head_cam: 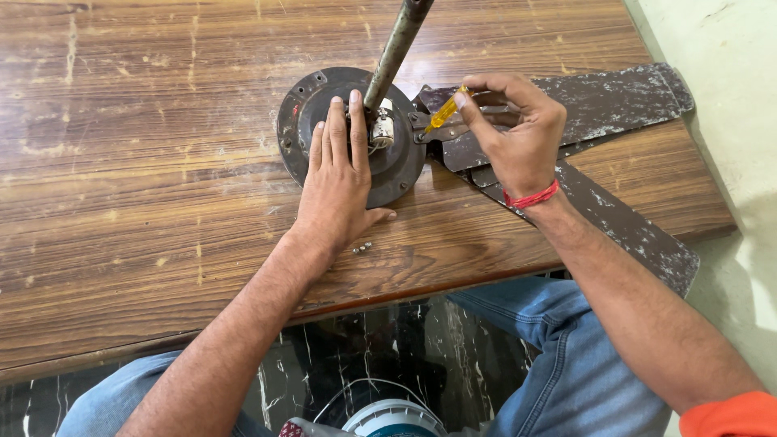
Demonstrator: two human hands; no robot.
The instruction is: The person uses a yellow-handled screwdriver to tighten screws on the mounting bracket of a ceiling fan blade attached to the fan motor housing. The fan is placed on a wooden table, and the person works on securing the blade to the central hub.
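A person sits at a scratched, wood-grain brown tabletop [146, 178], working on an old ceiling fan laid flat on it. The fan's round, dark metal motor housing [401, 166] lies near the middle of the table's upper half, with a grey metal down-rod [396, 53] rising from its centre toward twelve o'clock. Worn, paint-flaked brown blades [615, 101] stretch away from the housing toward three and four o'clock, the lower one overhanging the table edge. The left hand [340, 182] lies flat and spread on the housing, fingers straight and pointing toward twelve o'clock, pressing it down rather than gripping anything. The right hand [518, 133], with a red thread round the wrist, is closed around a small yellow-handled screwdriver [445, 113], pinched between thumb and fingertips, its tip aimed toward eight o'clock at the metal bracket where a blade joins the housing. A few small silver screws [362, 248] lie loose on the table just at six o'clock from the left hand, so some fasteners appear to be out already; the blades look still attached, so the work seems partway through. Whether the tip sits in a screw head cannot be made out.
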